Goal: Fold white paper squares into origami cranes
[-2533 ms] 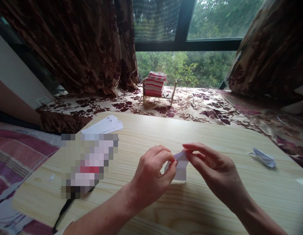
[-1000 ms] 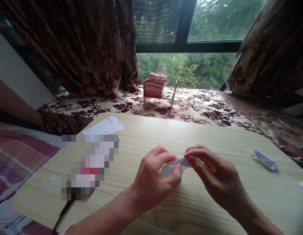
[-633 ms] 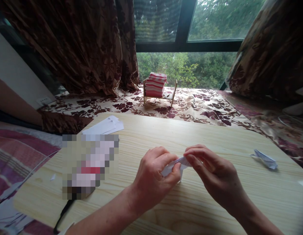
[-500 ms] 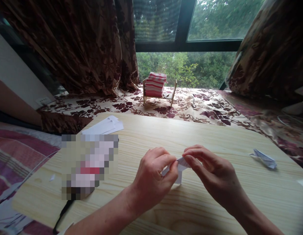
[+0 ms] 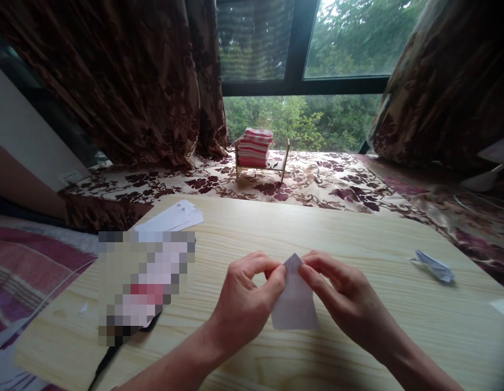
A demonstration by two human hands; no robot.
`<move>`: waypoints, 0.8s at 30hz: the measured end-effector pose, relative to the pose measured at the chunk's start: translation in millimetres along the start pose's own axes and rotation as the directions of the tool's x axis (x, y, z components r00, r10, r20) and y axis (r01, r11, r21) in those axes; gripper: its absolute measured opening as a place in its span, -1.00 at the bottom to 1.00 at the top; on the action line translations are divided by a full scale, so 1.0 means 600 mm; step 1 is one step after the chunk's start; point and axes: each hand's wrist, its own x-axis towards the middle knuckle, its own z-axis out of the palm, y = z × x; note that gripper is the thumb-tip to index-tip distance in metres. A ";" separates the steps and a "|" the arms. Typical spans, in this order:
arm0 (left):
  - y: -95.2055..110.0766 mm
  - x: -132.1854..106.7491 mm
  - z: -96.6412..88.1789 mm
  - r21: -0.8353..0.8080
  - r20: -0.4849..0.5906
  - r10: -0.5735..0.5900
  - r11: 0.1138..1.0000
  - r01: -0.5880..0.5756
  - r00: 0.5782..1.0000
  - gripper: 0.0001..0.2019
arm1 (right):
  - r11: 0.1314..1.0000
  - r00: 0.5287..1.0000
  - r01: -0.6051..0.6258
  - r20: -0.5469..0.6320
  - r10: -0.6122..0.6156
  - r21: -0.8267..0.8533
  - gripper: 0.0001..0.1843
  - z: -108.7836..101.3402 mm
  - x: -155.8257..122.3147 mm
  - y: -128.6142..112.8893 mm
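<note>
Currently, folded paper (image 5: 295, 309) pinched in both hands, over the counter (image 5: 358, 233).
Left hand (image 5: 250, 296) and right hand (image 5: 345, 293): fingers narrow, gripping its upper side edges, pointed tip between, wider part below; half a second ago tilted, mostly hidden, now its face shows toward camera.

We see the left hand (image 5: 249, 296) and the right hand (image 5: 345, 290), both bare, with slim, tapering fingers (image 5: 265, 264), rounded knuckles (image 5: 236, 270) and narrow wrists (image 5: 213, 338) that run into equally bare forearms (image 5: 176, 361), widening toward the lower edge of our view, the nails too small to make out.
</note>
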 end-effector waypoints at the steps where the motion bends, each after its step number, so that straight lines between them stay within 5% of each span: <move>1: 0.000 0.001 0.000 -0.004 0.014 -0.015 1.000 0.015 1.000 -0.79 | 1.000 1.000 0.007 0.004 -0.007 -0.021 -0.78 0.000 -0.001 -0.002; 11: 0.004 0.000 0.000 -0.018 0.049 -0.044 0.999 0.045 0.998 -0.87 | 0.996 0.990 0.071 0.123 -0.064 -0.052 -0.75 0.005 -0.002 -0.009; 20: -0.008 0.006 0.007 -0.327 0.105 -0.280 0.897 0.299 0.954 -0.80 | 0.999 0.994 -0.048 0.096 0.047 0.005 -0.69 0.005 0.001 -0.004; 24: -0.015 0.008 0.004 -0.275 0.150 -0.253 0.918 0.287 0.956 -0.80 | 0.993 0.991 -0.119 0.068 0.117 0.018 -0.66 -0.002 0.000 0.007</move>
